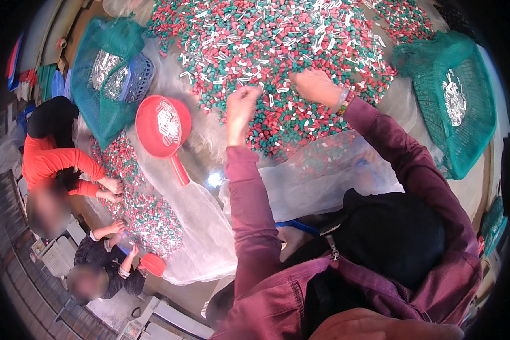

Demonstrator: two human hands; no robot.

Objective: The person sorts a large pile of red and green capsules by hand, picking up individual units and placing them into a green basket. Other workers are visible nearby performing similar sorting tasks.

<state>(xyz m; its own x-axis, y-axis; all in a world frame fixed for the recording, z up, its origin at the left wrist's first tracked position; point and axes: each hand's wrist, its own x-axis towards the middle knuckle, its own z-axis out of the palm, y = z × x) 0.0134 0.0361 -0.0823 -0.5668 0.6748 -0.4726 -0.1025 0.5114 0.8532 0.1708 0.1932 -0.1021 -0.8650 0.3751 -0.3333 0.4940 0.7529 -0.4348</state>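
Beneath my hands spreads a wide pile of small red, green and white pieces (238, 34), with many thin white strips (323, 39) scattered through it. My left hand (243, 107) is at the pile's near side, its fingers bent and pinched together. Whatever lies between those fingertips is too small to make out. To its right, my right hand (317, 88) is over the same pieces, the fingers curled closed and pointing left. Its fingertips are partly hidden, and what they hold cannot be told. A bracelet circles the right wrist.
A red long-handled scoop (178, 170) holding white strips lies left of my left hand. Net-lined baskets with strips stand at left (85, 96) and right (481, 130). Sheer white cloth (317, 184) edges the pile. Two people work at a smaller pile (147, 218) at lower left.
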